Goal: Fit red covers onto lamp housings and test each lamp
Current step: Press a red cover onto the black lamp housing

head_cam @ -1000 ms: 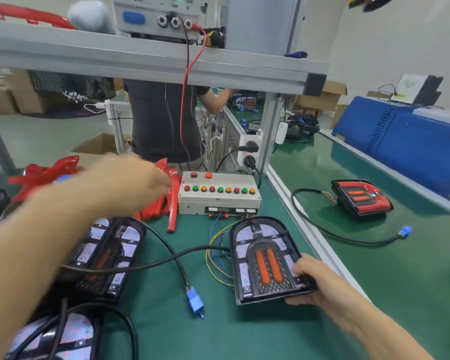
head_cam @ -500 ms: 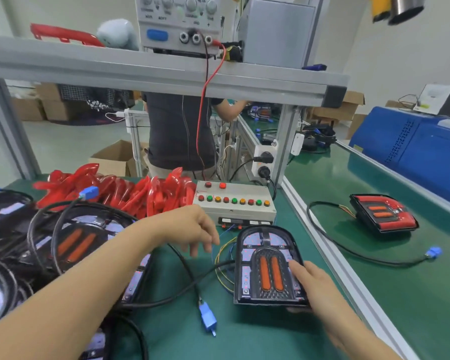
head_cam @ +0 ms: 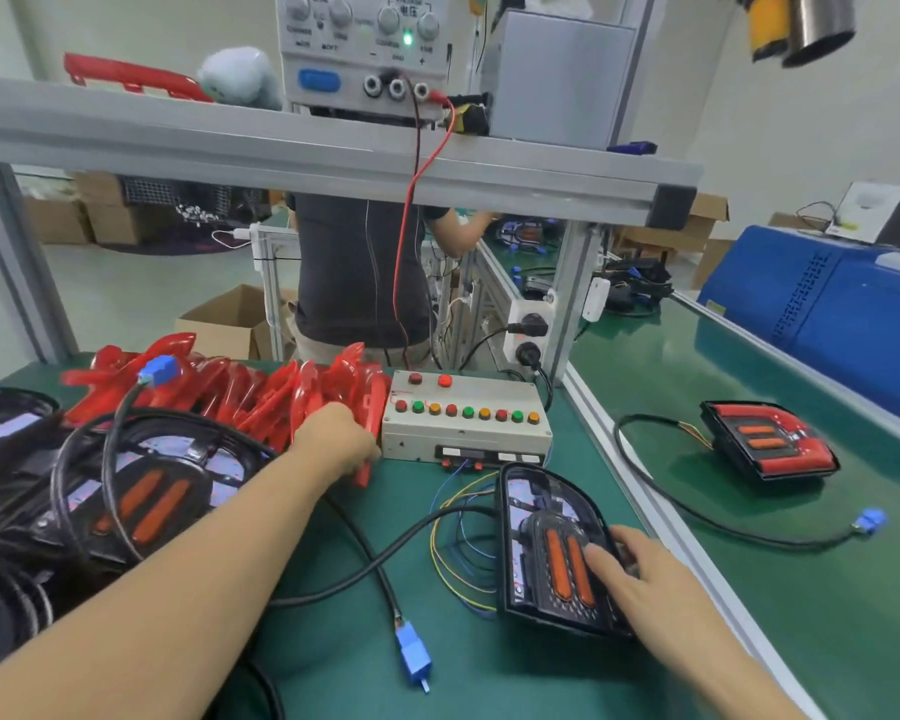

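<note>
A black lamp housing [head_cam: 539, 517] with two orange strips lies uncovered on the green mat in front of me. My right hand [head_cam: 640, 569] rests on its right side, fingers laid over the face. A row of red covers [head_cam: 250, 392] stands on edge at the back left. My left hand [head_cam: 336, 439] grips the rightmost red cover [head_cam: 372, 407], next to the grey test box [head_cam: 463, 439]. The housing's black cable ends in a loose blue plug [head_cam: 413, 654]. A finished lamp with its red cover [head_cam: 767, 444] lies on the right bench.
Several uncovered housings with tangled black cables [head_cam: 126, 491] are piled at the left. A power supply [head_cam: 365, 49] sits on the aluminium shelf [head_cam: 281, 148] overhead. Another person [head_cam: 359, 272] stands behind the bench. Thin coloured wires [head_cam: 458, 532] run from the test box.
My left hand has reached back from mid-mat to the row of red covers and taken hold of the rightmost one. My right hand has slid further onto the housing's face.
</note>
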### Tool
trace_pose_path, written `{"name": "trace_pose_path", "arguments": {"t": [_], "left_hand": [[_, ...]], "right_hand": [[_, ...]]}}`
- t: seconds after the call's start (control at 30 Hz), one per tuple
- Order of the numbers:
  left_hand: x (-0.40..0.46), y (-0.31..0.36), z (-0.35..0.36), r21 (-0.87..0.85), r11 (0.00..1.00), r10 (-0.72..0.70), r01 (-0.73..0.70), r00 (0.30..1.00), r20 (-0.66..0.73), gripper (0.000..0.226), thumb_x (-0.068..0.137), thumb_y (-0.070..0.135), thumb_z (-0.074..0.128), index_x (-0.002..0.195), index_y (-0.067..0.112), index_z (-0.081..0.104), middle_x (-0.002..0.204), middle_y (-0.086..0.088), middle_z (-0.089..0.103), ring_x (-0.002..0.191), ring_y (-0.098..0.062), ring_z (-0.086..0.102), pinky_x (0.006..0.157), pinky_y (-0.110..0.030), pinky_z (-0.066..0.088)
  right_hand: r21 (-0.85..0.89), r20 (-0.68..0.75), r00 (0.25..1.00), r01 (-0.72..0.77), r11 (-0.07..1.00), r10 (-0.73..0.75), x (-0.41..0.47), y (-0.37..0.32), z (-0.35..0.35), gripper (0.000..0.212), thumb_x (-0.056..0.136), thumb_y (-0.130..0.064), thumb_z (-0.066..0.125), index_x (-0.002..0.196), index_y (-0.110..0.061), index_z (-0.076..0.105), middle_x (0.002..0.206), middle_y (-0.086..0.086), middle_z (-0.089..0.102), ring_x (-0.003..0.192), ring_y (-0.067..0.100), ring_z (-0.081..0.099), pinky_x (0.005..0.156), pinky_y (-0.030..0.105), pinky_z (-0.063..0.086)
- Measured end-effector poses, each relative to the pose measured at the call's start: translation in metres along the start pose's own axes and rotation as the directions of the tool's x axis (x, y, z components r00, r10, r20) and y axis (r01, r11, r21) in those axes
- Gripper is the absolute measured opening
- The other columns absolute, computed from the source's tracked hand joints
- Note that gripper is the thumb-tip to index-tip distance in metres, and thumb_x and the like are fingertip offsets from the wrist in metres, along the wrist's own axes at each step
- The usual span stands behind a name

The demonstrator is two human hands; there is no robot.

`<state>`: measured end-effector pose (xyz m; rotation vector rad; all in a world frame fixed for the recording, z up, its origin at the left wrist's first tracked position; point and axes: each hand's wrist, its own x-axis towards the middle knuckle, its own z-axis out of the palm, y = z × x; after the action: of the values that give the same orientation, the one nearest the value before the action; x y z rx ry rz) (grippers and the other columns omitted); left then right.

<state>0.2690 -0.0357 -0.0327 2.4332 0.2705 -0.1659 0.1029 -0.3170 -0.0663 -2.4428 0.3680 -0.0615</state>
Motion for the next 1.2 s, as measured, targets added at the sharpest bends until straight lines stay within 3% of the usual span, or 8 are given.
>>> {"name": "trace_pose_path", "arguments": {"t": [0.1, 0.17, 0.3, 0.5, 0.67, 0.9, 1.07, 1.2], "left_hand": [[-0.014, 0.018, -0.025, -0.415, 0.908, 0.004, 0.05, 0.992, 0.127, 0.031, 0.083, 0.012, 0.069, 0.057, 0.006, 0.052, 0.035, 0.001, 0.045, 0.026, -0.008, 0.033, 0.031, -0.014, 0.026], [-0.036, 0.033, -0.036, -0.588, 0.806, 0.111, 0.065, 0.96, 0.258, 0.03, 0.085, 0.014, 0.067, 0.059, 0.009, 0.053, 0.038, 0.004, 0.046, 0.028, -0.005, 0.03, 0.03, -0.014, 0.021], [-0.087, 0.061, -0.022, -0.597, 0.802, 0.362, -0.041, 0.828, 0.429, 0.02, 0.085, 0.017, 0.067, 0.067, 0.012, 0.059, 0.051, 0.003, 0.053, 0.037, -0.005, 0.036, 0.04, -0.014, 0.026], [-0.114, 0.08, 0.001, -0.578, 0.8, 0.521, -0.163, 0.667, 0.533, 0.019, 0.089, 0.024, 0.064, 0.075, 0.012, 0.072, 0.062, 0.001, 0.058, 0.05, -0.008, 0.046, 0.05, -0.017, 0.036], [-0.077, 0.089, 0.027, -0.371, 0.908, 0.316, -0.194, 0.9, 0.302, 0.031, 0.095, 0.035, 0.051, 0.096, 0.007, 0.063, 0.077, -0.004, 0.056, 0.058, -0.014, 0.047, 0.052, -0.022, 0.045], [-0.065, 0.088, 0.084, -0.271, 0.962, 0.086, 0.031, 0.909, 0.409, 0.01, 0.086, 0.01, 0.058, 0.091, 0.003, 0.054, 0.079, -0.013, 0.057, 0.065, -0.022, 0.053, 0.056, -0.027, 0.043], [-0.067, 0.076, 0.07, -0.69, 0.638, 0.051, 0.342, 0.876, 0.481, 0.018, 0.087, -0.004, 0.044, 0.072, 0.004, 0.048, 0.046, -0.009, 0.057, 0.039, -0.02, 0.056, 0.038, -0.022, 0.045], [-0.077, 0.064, 0.058, -0.854, 0.375, 0.218, 0.36, 0.861, 0.459, 0.019, 0.096, 0.003, 0.043, 0.087, 0.007, 0.059, 0.06, -0.006, 0.068, 0.047, -0.015, 0.064, 0.045, -0.023, 0.054]], "right_hand": [[-0.066, -0.181, 0.982, 0.045, 0.997, -0.057, -0.002, -0.007, -0.001, 0.056, 0.093, -0.046, 0.053, 0.14, -0.017, 0.044, 0.135, 0.001, 0.048, 0.12, 0.017, 0.05, 0.1, 0.032, 0.04], [0.01, -0.307, 0.929, 0.223, 0.975, -0.209, -0.007, -0.027, 0.0, 0.049, 0.091, -0.041, 0.056, 0.135, -0.02, 0.051, 0.121, -0.005, 0.055, 0.105, 0.007, 0.051, 0.091, 0.029, 0.042], [0.26, -0.204, 0.896, 0.438, 0.86, -0.395, -0.018, -0.079, 0.006, 0.045, 0.088, -0.05, 0.058, 0.129, -0.034, 0.053, 0.087, -0.013, 0.062, 0.071, 0.004, 0.053, 0.067, 0.016, 0.04], [0.103, -0.279, 0.849, 0.492, 0.864, -0.45, -0.02, -0.083, -0.005, 0.031, 0.092, -0.04, 0.05, 0.123, -0.038, 0.05, 0.057, -0.007, 0.051, 0.054, 0.011, 0.045, 0.058, 0.033, 0.042], [0.245, -0.355, 0.882, 0.408, 0.879, -0.31, -0.017, -0.047, -0.027, 0.019, 0.095, -0.023, 0.053, 0.088, -0.039, 0.06, 0.054, -0.009, 0.047, 0.051, 0.007, 0.037, 0.051, 0.021, 0.03], [0.048, -0.246, 0.906, 0.366, 0.929, -0.344, -0.043, -0.031, -0.01, 0.016, 0.097, -0.037, 0.047, 0.102, -0.051, 0.053, 0.076, -0.015, 0.065, 0.067, 0.006, 0.057, 0.061, 0.02, 0.043], [-0.28, -0.233, 0.859, 0.39, 0.877, -0.456, -0.057, -0.031, -0.002, 0.038, 0.096, -0.046, 0.044, 0.134, -0.044, 0.043, 0.078, -0.003, 0.067, 0.069, 0.013, 0.061, 0.061, 0.029, 0.043], [-0.576, -0.319, 0.67, 0.425, 0.698, -0.671, -0.058, -0.042, 0.014, 0.044, 0.065, -0.039, 0.065, 0.1, -0.014, 0.077, 0.054, -0.006, 0.062, 0.041, 0.011, 0.057, 0.032, 0.019, 0.033]]}}
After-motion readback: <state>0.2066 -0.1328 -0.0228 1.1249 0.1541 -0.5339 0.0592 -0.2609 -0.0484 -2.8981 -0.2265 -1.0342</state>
